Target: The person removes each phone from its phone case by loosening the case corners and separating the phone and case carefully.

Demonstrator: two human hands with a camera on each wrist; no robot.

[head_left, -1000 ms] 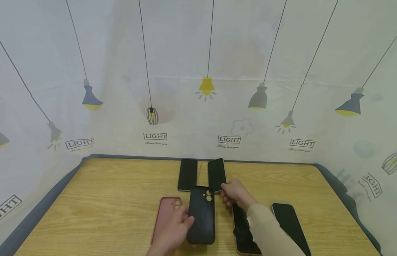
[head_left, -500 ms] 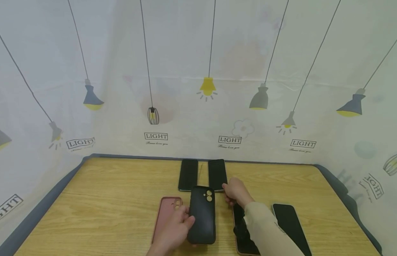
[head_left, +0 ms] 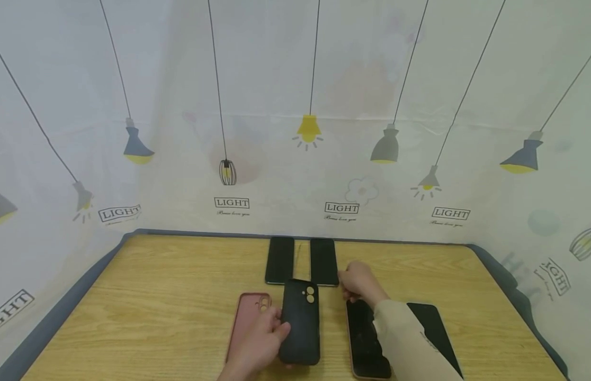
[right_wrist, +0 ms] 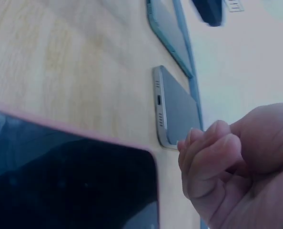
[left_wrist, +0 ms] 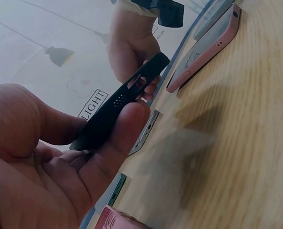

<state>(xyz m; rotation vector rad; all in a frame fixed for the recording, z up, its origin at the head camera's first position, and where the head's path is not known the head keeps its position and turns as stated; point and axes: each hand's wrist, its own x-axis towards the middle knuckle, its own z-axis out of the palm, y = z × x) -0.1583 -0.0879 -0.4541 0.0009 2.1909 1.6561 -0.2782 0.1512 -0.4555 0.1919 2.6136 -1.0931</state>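
Note:
My left hand (head_left: 259,338) grips a black phone case (head_left: 300,323) by its side, thumb on the back, raised above the table with two camera holes at the top. In the left wrist view, the case (left_wrist: 122,102) sits between thumb and fingers. My right hand (head_left: 361,283), fingers loosely curled and holding nothing, is beside the near right corner of a dark-screened phone (head_left: 324,262). The right wrist view shows the fingertips close to that silver-edged phone (right_wrist: 179,107); whether they touch it I cannot tell. Left of it lies a second phone (head_left: 279,259).
A pink phone case (head_left: 248,320) lies partly under my left hand. A pink-rimmed phone (head_left: 364,338) is below my right wrist, and another phone (head_left: 431,328) lies partly behind the sleeve. A curtain printed with lamps (head_left: 276,79) rises behind the wooden table (head_left: 148,307).
The back right phone, pinched at its corner by my right hand earlier, now lies straight beside the other. My right hand has let go and drawn slightly right. The black case barely moved.

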